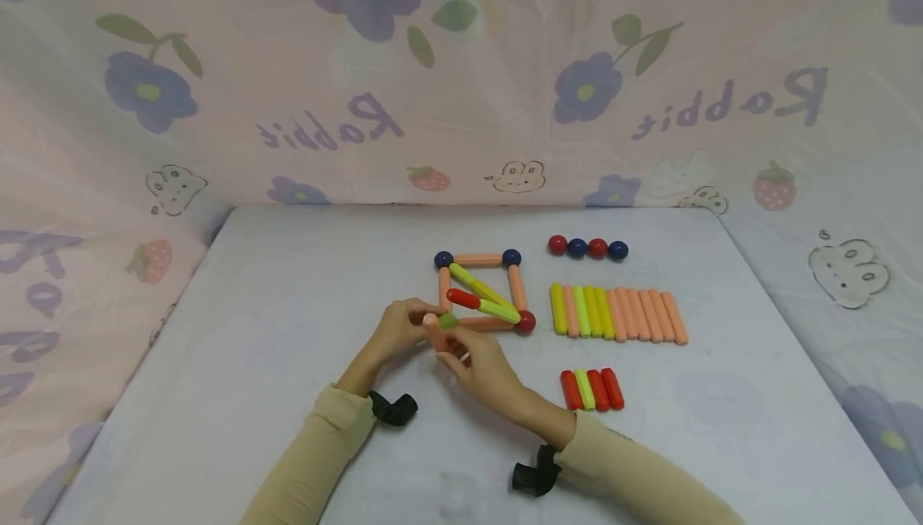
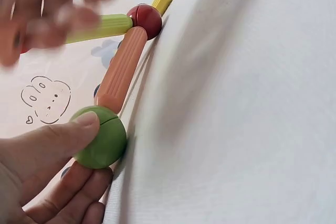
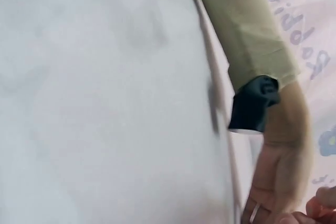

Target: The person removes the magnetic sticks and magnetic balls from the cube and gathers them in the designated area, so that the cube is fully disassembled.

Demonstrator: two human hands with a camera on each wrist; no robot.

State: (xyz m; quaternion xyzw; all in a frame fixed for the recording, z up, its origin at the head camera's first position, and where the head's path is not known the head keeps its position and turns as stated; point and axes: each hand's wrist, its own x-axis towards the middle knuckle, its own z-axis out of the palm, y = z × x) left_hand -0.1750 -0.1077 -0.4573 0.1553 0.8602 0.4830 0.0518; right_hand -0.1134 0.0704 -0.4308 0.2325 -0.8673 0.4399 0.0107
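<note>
My left hand pinches a green ball between thumb and fingers. That ball is the near left corner of a square frame of peach sticks, with dark blue balls at the far corners and a red ball at the near right. A yellow stick crosses the square diagonally. From the red ball extends a lime stick, with a red stick at its other end. My right hand holds a loose peach stick just beside the green ball; it is blurred in the left wrist view.
To the right lies a row of peach, yellow and lime sticks. Behind it, red and blue balls stand in a line. Nearer are short red and lime sticks. A patterned cloth hangs behind the white table.
</note>
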